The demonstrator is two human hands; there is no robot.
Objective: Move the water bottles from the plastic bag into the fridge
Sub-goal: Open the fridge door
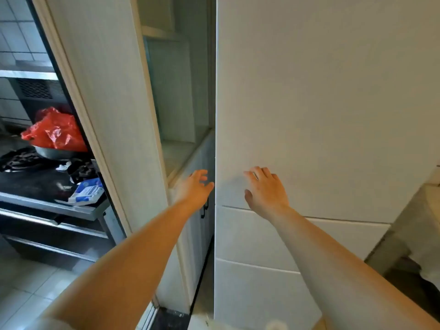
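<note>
A tall white fridge (321,103) fills the right half of the view, its doors closed. My right hand (265,189) lies on the upper door just above the seam to the drawer below, fingers spread and holding nothing. My left hand (195,186) reaches to the fridge's left edge, fingers loosely curved near the door's side, holding nothing. A red plastic bag (54,131) sits in a metal bowl on the kitchen counter at far left. No water bottles are visible.
A white door frame (112,115) separates the kitchen from the fridge. Between frame and fridge stands a narrow cabinet (190,151) with a dark handle. A blue and white packet (85,191) lies on the black hob. A grey ledge (416,222) sits at right.
</note>
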